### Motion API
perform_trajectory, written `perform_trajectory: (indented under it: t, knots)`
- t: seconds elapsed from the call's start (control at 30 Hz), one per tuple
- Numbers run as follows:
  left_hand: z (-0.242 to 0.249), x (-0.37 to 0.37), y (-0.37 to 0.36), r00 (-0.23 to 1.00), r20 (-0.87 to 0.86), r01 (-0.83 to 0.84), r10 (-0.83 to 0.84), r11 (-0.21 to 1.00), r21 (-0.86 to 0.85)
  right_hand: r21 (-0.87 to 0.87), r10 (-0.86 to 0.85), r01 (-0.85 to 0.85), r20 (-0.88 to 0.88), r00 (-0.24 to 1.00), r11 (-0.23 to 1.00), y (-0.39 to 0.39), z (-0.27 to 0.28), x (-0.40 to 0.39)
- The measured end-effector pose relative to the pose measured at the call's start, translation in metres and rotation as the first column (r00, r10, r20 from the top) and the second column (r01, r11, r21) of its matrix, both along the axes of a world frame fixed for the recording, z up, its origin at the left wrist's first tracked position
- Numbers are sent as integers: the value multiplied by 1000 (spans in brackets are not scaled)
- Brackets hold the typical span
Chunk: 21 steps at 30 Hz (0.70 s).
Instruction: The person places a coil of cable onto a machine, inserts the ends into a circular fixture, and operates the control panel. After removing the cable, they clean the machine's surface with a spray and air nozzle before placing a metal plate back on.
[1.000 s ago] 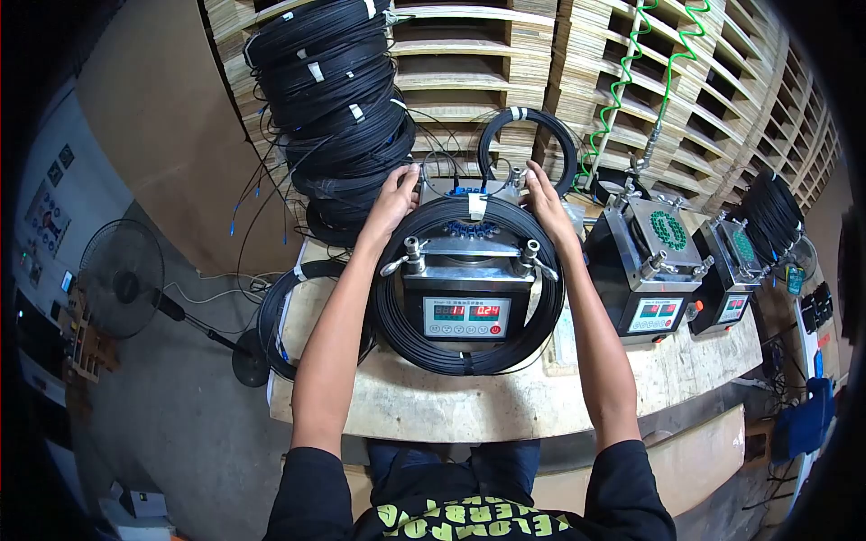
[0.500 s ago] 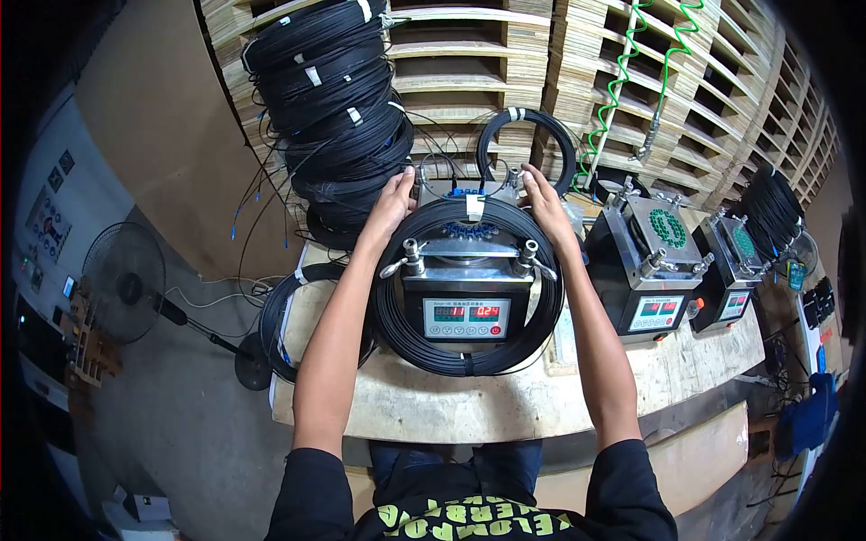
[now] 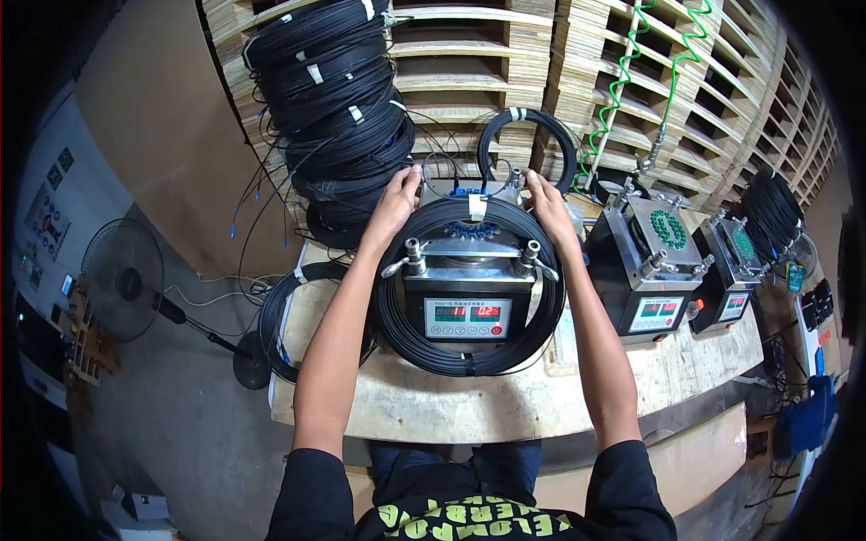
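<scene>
A fibre-polishing machine (image 3: 424, 291) with a lit red and green display stands in front of me. Round it rests a big coil of black cable (image 3: 388, 325), tied with a white tag (image 3: 477, 208) at the top and ringing the display. Blue connectors (image 3: 474, 231) sit in a circle on the machine's top plate. My left hand (image 3: 394, 206) is at the back left corner, its fingers closed near the rear clamp post. On the opposite side my right hand (image 3: 548, 207) is closed beside the rear right clamp post (image 3: 516, 178). What both hands grip is hidden by the fingers.
A tall stack of black cable coils (image 3: 338, 117) rises at the back left, before wooden pallets (image 3: 451, 68). Two similar machines (image 3: 645, 261) (image 3: 731, 270) stand at the right. Green air hoses (image 3: 672, 81) hang behind. A fan (image 3: 131, 284) stands left of the wooden table (image 3: 433, 406).
The right number on the display has gone from 0.24 to 0.25. Both hands stay at the machine's rear corners, with only a slight shift.
</scene>
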<state>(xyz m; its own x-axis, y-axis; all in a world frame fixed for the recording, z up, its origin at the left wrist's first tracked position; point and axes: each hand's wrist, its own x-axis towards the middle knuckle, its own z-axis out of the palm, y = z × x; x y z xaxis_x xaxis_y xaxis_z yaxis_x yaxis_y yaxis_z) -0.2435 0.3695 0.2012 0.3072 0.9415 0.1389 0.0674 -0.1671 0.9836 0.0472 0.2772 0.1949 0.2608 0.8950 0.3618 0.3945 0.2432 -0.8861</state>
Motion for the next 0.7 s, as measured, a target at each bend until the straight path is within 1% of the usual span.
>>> perform_trajectory:
  t: [0.07, 0.1, 0.2, 0.27, 0.4, 0.5, 0.6, 0.67, 0.7]
  knots:
    - [7, 1, -8, 998, -34, -57, 58, 998, 27, 46, -18, 18, 9, 1000, 999, -2, 2, -4]
    - [8, 0, -9, 998, -41, -55, 56, 998, 22, 70, -27, 26, 13, 1000, 997, -3, 2, -5]
    - [7, -2, -8, 996, -64, -68, 69, 997, 19, 52, 4, -1, -50, 999, 999, -2, 1, -5]
    - [3, -1, -4, 992, -80, -100, 102, 994, 34, 50, 41, -40, -18, 999, 998, 0, 0, 0]
    - [-1, 0, 2, 997, -37, -65, 65, 998, 3, 99, 57, -54, -22, 998, 994, 6, -10, 5]
    - [-3, 1, 4, 1000, 12, -22, 22, 999, -24, 121, 26, -26, -3, 1000, 992, 2, -5, -1]
    - [-1, 2, 1, 999, 32, -1, 2, 999, -42, -44, 34, -36, -53, 998, 998, -8, 6, -3]
    - [2, 1, -2, 998, 52, 39, -35, 996, -75, -69, 18, -19, -25, 1000, 997, -4, 1, 2]
    - [5, 1, -5, 1000, 24, 12, -11, 999, -34, -80, 10, -11, -12, 1000, 997, -3, 1, 2]
